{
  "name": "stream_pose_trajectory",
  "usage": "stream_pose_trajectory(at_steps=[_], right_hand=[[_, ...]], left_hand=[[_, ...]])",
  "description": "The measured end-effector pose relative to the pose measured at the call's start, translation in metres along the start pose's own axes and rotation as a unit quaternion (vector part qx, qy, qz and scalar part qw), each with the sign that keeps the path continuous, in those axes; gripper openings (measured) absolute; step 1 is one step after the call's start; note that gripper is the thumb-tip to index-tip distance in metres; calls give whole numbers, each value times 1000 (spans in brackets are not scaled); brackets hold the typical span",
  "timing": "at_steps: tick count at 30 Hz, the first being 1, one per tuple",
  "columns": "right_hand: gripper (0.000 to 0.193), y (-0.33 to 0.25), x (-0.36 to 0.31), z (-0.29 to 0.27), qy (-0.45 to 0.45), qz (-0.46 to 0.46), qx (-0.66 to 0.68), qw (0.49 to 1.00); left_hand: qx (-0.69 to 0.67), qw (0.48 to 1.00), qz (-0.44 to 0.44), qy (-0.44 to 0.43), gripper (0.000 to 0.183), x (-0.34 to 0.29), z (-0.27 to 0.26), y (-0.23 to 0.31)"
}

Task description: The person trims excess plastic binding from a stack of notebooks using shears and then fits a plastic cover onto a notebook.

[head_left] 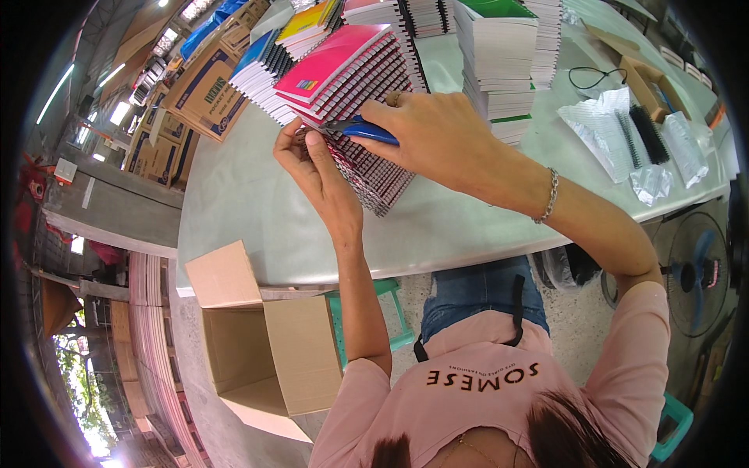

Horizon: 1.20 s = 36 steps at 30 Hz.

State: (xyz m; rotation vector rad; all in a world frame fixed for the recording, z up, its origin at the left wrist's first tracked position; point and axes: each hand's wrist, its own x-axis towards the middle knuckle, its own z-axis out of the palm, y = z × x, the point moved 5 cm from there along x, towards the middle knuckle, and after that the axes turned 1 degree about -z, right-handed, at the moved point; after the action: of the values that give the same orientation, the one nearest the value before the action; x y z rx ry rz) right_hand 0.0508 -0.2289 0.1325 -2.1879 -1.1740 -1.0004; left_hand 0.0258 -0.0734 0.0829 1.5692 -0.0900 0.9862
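A tall stack of pink-covered spiral notebooks [339, 66] stands on the table in front of me, its wire bindings facing me. My right hand [437, 136] is closed round blue-handled pliers [368, 131]. Their metal jaws reach the near left corner of the stack, at the binding. At that same corner my left hand [324, 168] has its thumb and fingers closed on the edge of a spiral notebook. The jaws lie just above the left thumb. What exactly sits between the jaws is too small to make out.
More notebook stacks, one green-topped [499, 47], stand at the back of the pale table [273, 226]. To the right are plastic-wrapped black binding coils [644, 132] and an open carton [651, 86]. An open cardboard box [300, 351] is below the table edge, and a fan [698, 273] stands right.
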Motion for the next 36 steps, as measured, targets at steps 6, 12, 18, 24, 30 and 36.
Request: stream_pose_trajectory(at_steps=[6, 12, 18, 24, 30, 36], right_hand=[[34, 3, -16, -14, 35, 9, -41, 999], [36, 3, -16, -7, 31, 7, -32, 999], [31, 5, -9, 3, -33, 23, -8, 999], [32, 4, -14, 3, -54, 63, 16, 996], [36, 5, -28, -10, 12, 25, -41, 999], [37, 4, -25, 2, 23, 13, -39, 999]], left_hand=[[-33, 998, -33, 36, 36, -5, 2, 4], [-14, 999, -36, 17, 35, -6, -4, -6], [7, 1000, -17, -8, 35, -11, 0, 0], [38, 999, -7, 3, 33, -12, -3, -7], [3, 999, -14, 50, 35, -11, -4, -9], [26, 1000, -6, 16, 34, -14, -4, -9]])
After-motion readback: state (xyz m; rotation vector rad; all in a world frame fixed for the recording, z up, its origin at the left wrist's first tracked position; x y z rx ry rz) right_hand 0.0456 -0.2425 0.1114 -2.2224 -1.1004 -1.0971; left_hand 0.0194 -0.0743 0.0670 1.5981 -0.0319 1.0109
